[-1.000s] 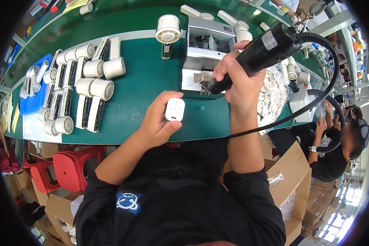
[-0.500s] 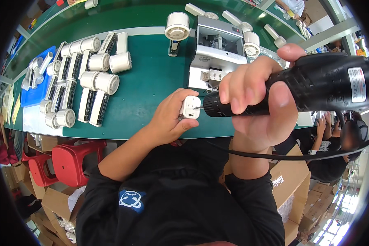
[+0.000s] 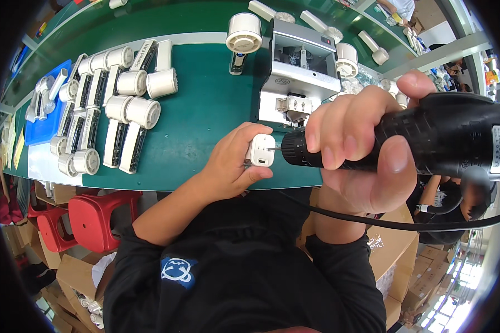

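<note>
My left hand (image 3: 233, 164) grips a small white rectangular plastic part (image 3: 261, 150) just above the front edge of the green bench. My right hand (image 3: 361, 150) is wrapped around a black corded electric screwdriver (image 3: 433, 141), held level and close to the camera. Its bit tip touches the right face of the white part. A black cable (image 3: 405, 225) runs from the tool across my body.
A grey metal fixture (image 3: 300, 77) stands behind my hands. Several white handheld fans (image 3: 125, 111) lie in rows at left, near a blue tray (image 3: 41, 119). Red stools (image 3: 97, 213) and cardboard boxes (image 3: 397, 250) sit below the bench edge. Another person (image 3: 447, 205) works at right.
My right hand swung the screwdriver down from over the fixture to level, and its bit now meets the white part. My left hand lifted and turned the part toward the tool.
</note>
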The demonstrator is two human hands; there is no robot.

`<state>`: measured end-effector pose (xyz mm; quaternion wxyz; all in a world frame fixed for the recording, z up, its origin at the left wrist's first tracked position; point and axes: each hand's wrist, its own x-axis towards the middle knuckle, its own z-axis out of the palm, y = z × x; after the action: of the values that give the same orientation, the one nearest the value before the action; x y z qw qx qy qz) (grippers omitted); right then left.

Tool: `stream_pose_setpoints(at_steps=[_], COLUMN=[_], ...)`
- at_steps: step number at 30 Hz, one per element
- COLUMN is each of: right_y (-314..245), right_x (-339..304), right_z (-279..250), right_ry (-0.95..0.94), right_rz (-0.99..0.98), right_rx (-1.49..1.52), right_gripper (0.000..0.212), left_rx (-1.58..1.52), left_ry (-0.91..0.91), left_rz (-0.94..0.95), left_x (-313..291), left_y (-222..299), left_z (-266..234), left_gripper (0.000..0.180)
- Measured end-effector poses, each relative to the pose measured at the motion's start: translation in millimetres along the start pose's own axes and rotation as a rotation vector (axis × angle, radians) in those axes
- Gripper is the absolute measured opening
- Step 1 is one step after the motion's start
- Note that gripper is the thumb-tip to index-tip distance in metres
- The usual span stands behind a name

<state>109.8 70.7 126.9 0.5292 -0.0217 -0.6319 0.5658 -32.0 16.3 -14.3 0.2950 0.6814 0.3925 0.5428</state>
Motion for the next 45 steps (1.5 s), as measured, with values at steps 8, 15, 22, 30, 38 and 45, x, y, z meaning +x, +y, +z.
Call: stream_pose_setpoints(at_steps=[8,15,22,30,38,45], right_y=[2,-1,1,56,44,27], right_x=[1,-1,1,-8,-20,12], right_z=[0,-4,-25,-58,-49,-52], right_ry=[-0.008,-0.012,0.071,0.339,0.310,0.308], right_rz=[0.043,0.129,-0.086,0.106,0.175,-0.059], right_rx=[0.019,-0.009,-0.061,-0.212,-0.207,-0.266], right_gripper=[0.046,0.049,0.047,0.035,0.037,0.038], left_rx=[0.056,0.114,0.037,-0.115,-0.069,-0.054], left_ry=[-0.015,-0.005,0.047,0.103,0.083,0.061], left_rz=[0.042,0.093,-0.030,-0.084,-0.118,-0.161], left_x=[3,1,-6,-11,-9,-8], left_y=[2,-8,2,-1,1,8], left_z=[-1,5,2,-1,3,1], left_gripper=[0.059,0.064,0.067,0.068,0.071,0.069])
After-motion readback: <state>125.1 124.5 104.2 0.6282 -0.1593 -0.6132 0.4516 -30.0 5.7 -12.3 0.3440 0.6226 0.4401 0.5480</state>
